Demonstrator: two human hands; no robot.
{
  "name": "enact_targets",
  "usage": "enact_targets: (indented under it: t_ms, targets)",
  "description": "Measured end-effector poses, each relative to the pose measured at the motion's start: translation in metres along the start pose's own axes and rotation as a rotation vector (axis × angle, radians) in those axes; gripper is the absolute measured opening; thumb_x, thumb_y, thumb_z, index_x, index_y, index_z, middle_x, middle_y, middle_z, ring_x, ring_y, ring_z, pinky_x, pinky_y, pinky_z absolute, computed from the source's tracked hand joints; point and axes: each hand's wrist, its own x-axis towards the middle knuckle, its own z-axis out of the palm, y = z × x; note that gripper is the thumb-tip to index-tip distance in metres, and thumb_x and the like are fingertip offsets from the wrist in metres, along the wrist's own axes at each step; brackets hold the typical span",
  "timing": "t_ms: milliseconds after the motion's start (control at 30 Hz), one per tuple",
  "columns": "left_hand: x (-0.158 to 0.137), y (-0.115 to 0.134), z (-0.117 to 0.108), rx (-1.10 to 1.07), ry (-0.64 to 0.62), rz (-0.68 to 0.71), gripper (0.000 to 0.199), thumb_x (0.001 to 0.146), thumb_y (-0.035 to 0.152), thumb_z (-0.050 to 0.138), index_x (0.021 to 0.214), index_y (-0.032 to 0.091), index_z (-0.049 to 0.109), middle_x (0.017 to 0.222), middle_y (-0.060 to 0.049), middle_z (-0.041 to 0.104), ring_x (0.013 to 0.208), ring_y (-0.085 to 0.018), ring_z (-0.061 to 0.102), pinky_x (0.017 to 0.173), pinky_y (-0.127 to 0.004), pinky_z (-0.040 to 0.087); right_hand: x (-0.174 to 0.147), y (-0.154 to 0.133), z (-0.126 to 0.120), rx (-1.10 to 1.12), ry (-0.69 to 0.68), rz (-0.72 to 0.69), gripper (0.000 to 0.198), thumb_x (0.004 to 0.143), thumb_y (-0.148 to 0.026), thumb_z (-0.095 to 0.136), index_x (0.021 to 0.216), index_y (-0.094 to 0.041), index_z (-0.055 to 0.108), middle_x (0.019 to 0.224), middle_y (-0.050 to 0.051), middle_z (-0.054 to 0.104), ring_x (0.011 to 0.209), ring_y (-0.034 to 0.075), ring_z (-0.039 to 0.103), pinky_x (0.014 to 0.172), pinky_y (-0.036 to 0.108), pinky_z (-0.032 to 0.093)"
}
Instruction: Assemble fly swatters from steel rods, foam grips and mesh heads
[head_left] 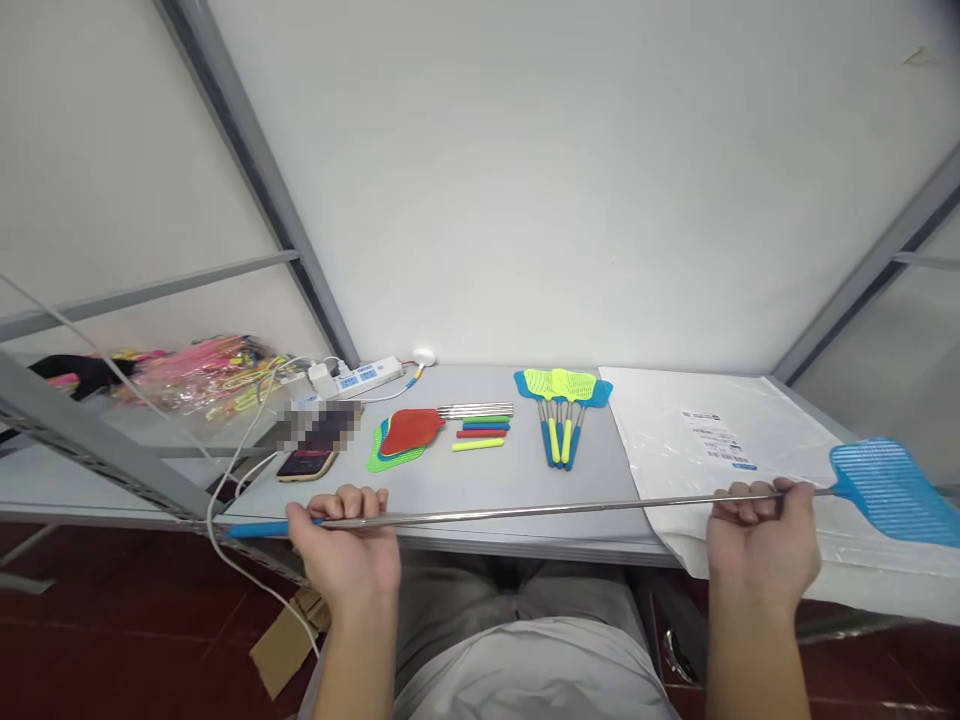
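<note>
A blue fly swatter [525, 510] with a long metal rod stretches sideways across the front of the table. My left hand [349, 540] is closed around the rod where it meets the blue handle. Near the blue mesh head, my right hand [763, 535] grips the rod's other end. Behind it lie loose swatter heads [409, 432] in red, blue and green, a bundle of short metal rods [476, 410], and several coloured handles [480, 433]. Farther right, several swatters [561, 415] with yellow or blue heads lie fanned out together.
A white plastic mailing bag [675, 440] covers the table's right side. To the left are a phone [311, 455], a power strip [367, 377] and a white cable [225, 540] hanging over the edge. Plastic-wrapped colourful items [202, 375] lie beyond the metal frame [112, 440].
</note>
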Motion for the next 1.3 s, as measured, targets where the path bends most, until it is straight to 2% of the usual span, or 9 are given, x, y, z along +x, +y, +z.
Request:
enact_targets:
  t_ms: [267,433,500,600,700,833,967,1100,1300]
  targets:
    - [-0.022,-0.020,0.003,-0.016,0.002,0.056,0.038,0.089,0.040,0.040,0.058,0.019,0.032,0.049,0.006,0.038,0.048,-0.011,0.034,0.058,-0.028,0.036,-0.064,0.048,0.028,-0.080,-0.106,0.111,0.019,0.089,-0.035,0.063,0.080,-0.020,0.055,0.054,-0.010,0.031,0.048,0.007,0.028,0.044,0.019,0.029]
    - [-0.070,-0.050,0.011,0.024,-0.155,-0.024,0.039,0.095,0.043,0.039,0.063,0.021,0.043,0.055,0.003,0.051,0.058,-0.015,0.049,0.067,-0.032,0.040,-0.122,0.078,0.034,-0.162,-0.258,0.415,0.023,0.089,-0.042,0.063,0.085,-0.019,0.060,0.054,-0.010,0.032,0.047,0.007,0.029,0.045,0.019,0.029]
    - [-0.087,-0.064,0.012,0.040,-0.242,-0.042,0.040,0.097,0.046,0.037,0.066,0.021,0.047,0.059,0.001,0.054,0.063,-0.016,0.052,0.070,-0.033,0.041,-0.130,0.084,0.033,-0.186,-0.267,0.449,0.025,0.089,-0.044,0.062,0.086,-0.020,0.060,0.053,-0.010,0.031,0.046,0.007,0.027,0.045,0.019,0.028]
    - [-0.097,-0.073,0.010,0.042,-0.369,-0.113,0.040,0.097,0.046,0.036,0.071,0.021,0.052,0.069,-0.001,0.058,0.070,-0.017,0.054,0.070,-0.031,0.041,-0.118,0.081,0.031,-0.191,-0.291,0.413,0.025,0.087,-0.044,0.064,0.085,-0.019,0.062,0.053,-0.009,0.035,0.047,0.007,0.031,0.047,0.020,0.030]
    - [-0.090,-0.069,0.008,0.022,-0.389,-0.205,0.029,0.095,0.039,0.046,0.077,0.019,0.058,0.081,-0.003,0.059,0.075,-0.015,0.053,0.067,-0.027,0.041,-0.093,0.067,0.028,-0.216,-0.334,0.384,0.023,0.083,-0.040,0.070,0.087,-0.017,0.066,0.054,-0.008,0.039,0.050,0.007,0.035,0.049,0.020,0.034]
    - [-0.067,-0.048,0.008,-0.124,-0.292,-0.250,0.030,0.093,0.038,0.050,0.071,0.018,0.055,0.073,0.000,0.052,0.070,-0.013,0.050,0.070,-0.028,0.045,-0.064,0.047,0.026,-0.177,-0.303,0.380,0.021,0.083,-0.037,0.070,0.090,-0.017,0.067,0.053,-0.009,0.037,0.047,0.006,0.032,0.047,0.019,0.033]
    - [-0.037,-0.023,0.008,-0.270,-0.137,-0.295,0.025,0.092,0.028,0.048,0.069,0.017,0.047,0.064,0.003,0.045,0.060,-0.011,0.047,0.064,-0.028,0.047,-0.045,0.036,0.021,-0.073,-0.244,0.393,0.031,0.087,-0.048,0.061,0.077,-0.018,0.062,0.050,-0.009,0.032,0.045,0.007,0.028,0.045,0.019,0.031]
    - [-0.011,0.000,0.000,-0.330,-0.064,-0.280,0.022,0.092,0.016,0.043,0.070,0.017,0.042,0.060,0.006,0.041,0.048,-0.005,0.039,0.057,-0.020,0.044,-0.037,0.038,0.015,-0.164,-0.251,0.326,0.046,0.088,-0.057,0.050,0.086,-0.015,0.069,0.059,-0.003,0.045,0.052,0.010,0.042,0.052,0.023,0.041]
    - [0.015,0.018,-0.014,-0.295,-0.034,-0.138,0.030,0.099,0.025,0.036,0.069,0.019,0.035,0.051,0.009,0.027,0.039,-0.005,0.029,0.040,-0.015,0.028,-0.035,0.043,0.017,-0.224,-0.216,0.131,0.036,0.088,-0.040,0.051,0.104,-0.015,0.072,0.093,0.006,0.064,0.077,0.014,0.058,0.068,0.026,0.046]
